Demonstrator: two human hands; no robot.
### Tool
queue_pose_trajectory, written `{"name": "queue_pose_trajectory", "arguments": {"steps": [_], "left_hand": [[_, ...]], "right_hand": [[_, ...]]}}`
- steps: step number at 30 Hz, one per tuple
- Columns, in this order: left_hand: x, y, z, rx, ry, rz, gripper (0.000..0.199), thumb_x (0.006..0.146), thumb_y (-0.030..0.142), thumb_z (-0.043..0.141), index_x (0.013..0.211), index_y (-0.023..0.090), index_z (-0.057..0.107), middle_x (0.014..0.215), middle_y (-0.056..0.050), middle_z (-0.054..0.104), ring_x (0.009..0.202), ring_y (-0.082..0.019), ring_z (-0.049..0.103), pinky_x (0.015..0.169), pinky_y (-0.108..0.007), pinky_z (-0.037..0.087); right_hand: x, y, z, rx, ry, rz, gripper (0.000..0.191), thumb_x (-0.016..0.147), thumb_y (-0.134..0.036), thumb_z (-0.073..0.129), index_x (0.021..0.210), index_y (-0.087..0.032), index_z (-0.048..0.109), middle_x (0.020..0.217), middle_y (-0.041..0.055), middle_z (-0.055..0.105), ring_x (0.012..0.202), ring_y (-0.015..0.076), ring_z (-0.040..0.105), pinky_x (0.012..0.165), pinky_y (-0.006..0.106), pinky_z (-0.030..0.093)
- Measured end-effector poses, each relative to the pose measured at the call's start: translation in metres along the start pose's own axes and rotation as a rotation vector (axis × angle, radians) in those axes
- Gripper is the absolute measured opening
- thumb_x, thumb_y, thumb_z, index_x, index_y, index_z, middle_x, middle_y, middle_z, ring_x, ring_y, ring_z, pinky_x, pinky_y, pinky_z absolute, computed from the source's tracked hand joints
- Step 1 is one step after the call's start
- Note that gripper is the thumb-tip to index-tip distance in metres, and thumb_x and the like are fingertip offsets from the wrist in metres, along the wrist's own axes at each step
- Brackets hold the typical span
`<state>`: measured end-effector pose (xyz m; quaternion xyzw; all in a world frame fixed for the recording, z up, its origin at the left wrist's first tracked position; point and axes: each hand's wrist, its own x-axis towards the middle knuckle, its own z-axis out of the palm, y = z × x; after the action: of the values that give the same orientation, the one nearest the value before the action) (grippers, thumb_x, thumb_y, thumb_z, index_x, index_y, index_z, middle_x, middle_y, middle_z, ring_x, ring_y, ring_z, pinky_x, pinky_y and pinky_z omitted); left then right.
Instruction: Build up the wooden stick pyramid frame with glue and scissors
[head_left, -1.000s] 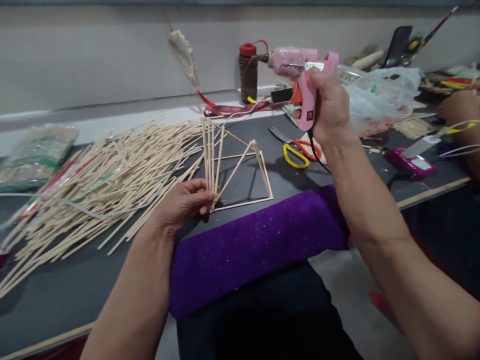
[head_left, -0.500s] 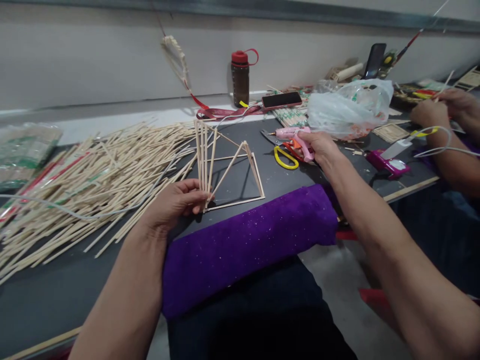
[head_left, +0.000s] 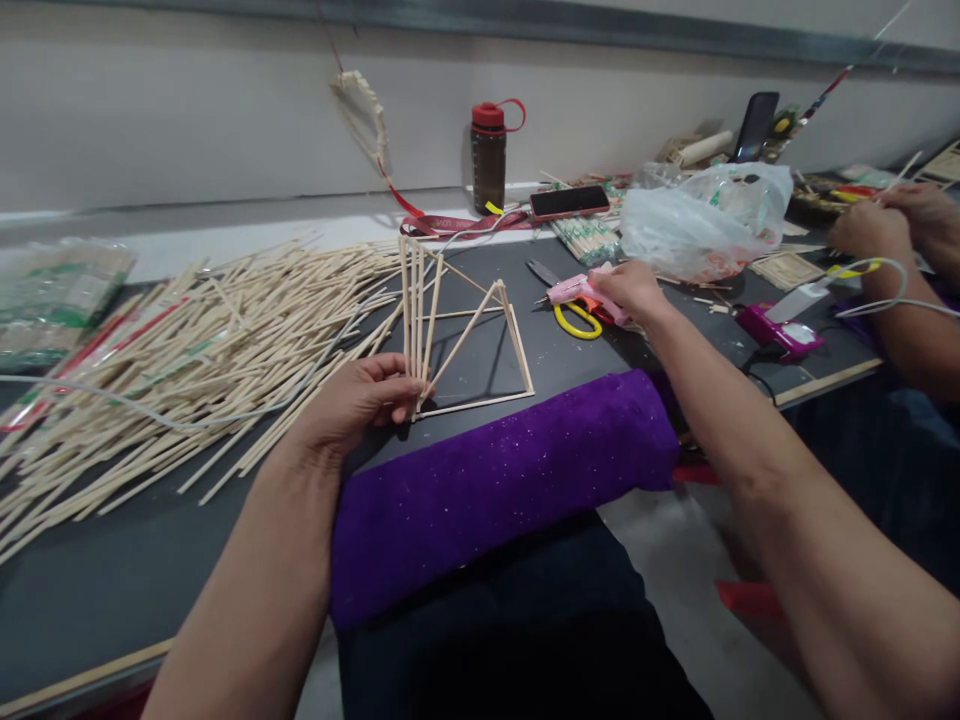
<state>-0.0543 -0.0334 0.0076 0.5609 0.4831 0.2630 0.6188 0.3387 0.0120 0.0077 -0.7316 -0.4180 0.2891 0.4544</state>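
Note:
My left hand (head_left: 375, 395) pinches the near left corner of a small frame of thin wooden sticks (head_left: 480, 403), which stands on the dark table. Several sticks rise nearly upright from that corner, and slanted ones meet in a peak at the right. My right hand (head_left: 634, 292) is closed around a pink hot glue gun (head_left: 568, 290), its nozzle pointing left and slightly down. Beneath and beside the gun lie scissors with yellow handles (head_left: 581, 333), partly covered by it. A purple cloth roll or cushion (head_left: 502, 490) lies in front of the frame, over my lap.
Loose wooden sticks (head_left: 187, 380) spread across the left, with a white cord over them. Behind stand a red-capped bottle (head_left: 488, 160), a phone (head_left: 570, 202) and a plastic bag (head_left: 701, 220). At right are a purple device (head_left: 780, 333) and another person's hands (head_left: 874, 228).
The glue gun's nozzle has dropped lower and swung slightly left as my right hand tilts it. My left hand keeps its hold on the stick frame. The whole view has shifted a little.

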Motion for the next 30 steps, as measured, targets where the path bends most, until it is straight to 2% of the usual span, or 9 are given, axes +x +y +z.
{"name": "queue_pose_trajectory", "arguments": {"steps": [3,5,6,9,12,15,19,23,30], "left_hand": [[0.0,-0.001,0.0,0.005,0.003,-0.001,0.024,0.067,0.031,0.081,0.078,0.012,0.071,0.055,-0.001,0.06,0.041,-0.005,0.046,0.039,-0.014,0.023],[-0.001,-0.001,0.001,0.001,0.006,-0.003,0.024,0.067,0.031,0.081,0.077,0.012,0.07,0.056,-0.002,0.061,0.041,-0.005,0.046,0.039,-0.014,0.024],[-0.001,-0.001,0.001,-0.004,0.008,-0.006,0.024,0.067,0.031,0.082,0.077,0.012,0.069,0.057,-0.002,0.061,0.042,-0.005,0.046,0.039,-0.015,0.024],[-0.002,-0.001,0.001,-0.021,0.02,-0.016,0.024,0.065,0.029,0.082,0.074,0.013,0.067,0.059,-0.002,0.063,0.042,-0.005,0.046,0.04,-0.016,0.025],[-0.003,-0.002,0.002,-0.037,0.019,-0.017,0.023,0.066,0.029,0.082,0.075,0.013,0.067,0.059,-0.002,0.063,0.041,-0.005,0.046,0.04,-0.016,0.026],[-0.003,-0.003,0.002,-0.04,0.012,-0.015,0.024,0.066,0.029,0.082,0.076,0.013,0.067,0.061,-0.002,0.064,0.042,-0.005,0.047,0.041,-0.017,0.026],[-0.003,-0.001,0.003,-0.035,0.009,-0.02,0.023,0.066,0.029,0.081,0.075,0.013,0.066,0.061,-0.001,0.064,0.041,-0.005,0.048,0.04,-0.017,0.025],[-0.004,0.001,0.004,-0.06,0.0,-0.03,0.022,0.066,0.027,0.081,0.075,0.014,0.066,0.059,0.0,0.063,0.041,-0.004,0.048,0.041,-0.016,0.028],[-0.004,-0.001,0.003,-0.081,-0.005,-0.034,0.02,0.068,0.027,0.081,0.073,0.014,0.067,0.062,-0.001,0.066,0.041,-0.004,0.049,0.041,-0.016,0.032]], "right_hand": [[-0.009,-0.012,0.002,-0.58,0.152,-0.176,0.017,0.08,-0.023,0.069,0.084,-0.007,0.073,0.09,0.0207,0.071,0.093,0.0323,0.066,0.08,0.04,0.049],[-0.019,-0.025,0.009,-0.79,0.175,-0.347,0.027,0.084,-0.026,0.063,0.102,-0.009,0.075,0.115,0.0227,0.07,0.108,0.0354,0.064,0.09,0.044,0.046],[-0.024,-0.033,0.015,-0.767,0.135,-0.429,0.028,0.086,-0.026,0.06,0.104,-0.012,0.076,0.116,0.0197,0.071,0.108,0.0336,0.064,0.091,0.043,0.046],[-0.033,-0.057,0.038,-0.51,-0.128,-0.608,0.022,0.084,-0.024,0.06,0.092,-0.015,0.079,0.088,0.0087,0.074,0.088,0.0236,0.066,0.082,0.034,0.048],[-0.033,-0.079,0.065,-0.204,-0.365,-0.659,0.017,0.079,-0.021,0.066,0.085,-0.014,0.079,0.078,0.0049,0.072,0.075,0.0167,0.062,0.075,0.03,0.049],[-0.028,-0.096,0.087,-0.025,-0.498,-0.654,0.014,0.076,-0.016,0.069,0.085,-0.013,0.079,0.08,0.005,0.073,0.074,0.0145,0.061,0.078,0.031,0.052],[-0.023,-0.108,0.104,0.079,-0.593,-0.655,0.012,0.074,-0.011,0.071,0.082,-0.011,0.079,0.081,0.0059,0.073,0.075,0.0147,0.062,0.082,0.034,0.054],[-0.02,-0.107,0.113,0.164,-0.66,-0.654,0.01,0.074,-0.012,0.073,0.082,-0.009,0.079,0.074,0.0042,0.07,0.069,0.012,0.057,0.076,0.031,0.054],[-0.024,-0.103,0.12,0.264,-0.686,-0.668,0.008,0.077,-0.014,0.073,0.08,-0.008,0.074,0.069,0.0014,0.065,0.064,0.0087,0.053,0.067,0.025,0.05]]}}
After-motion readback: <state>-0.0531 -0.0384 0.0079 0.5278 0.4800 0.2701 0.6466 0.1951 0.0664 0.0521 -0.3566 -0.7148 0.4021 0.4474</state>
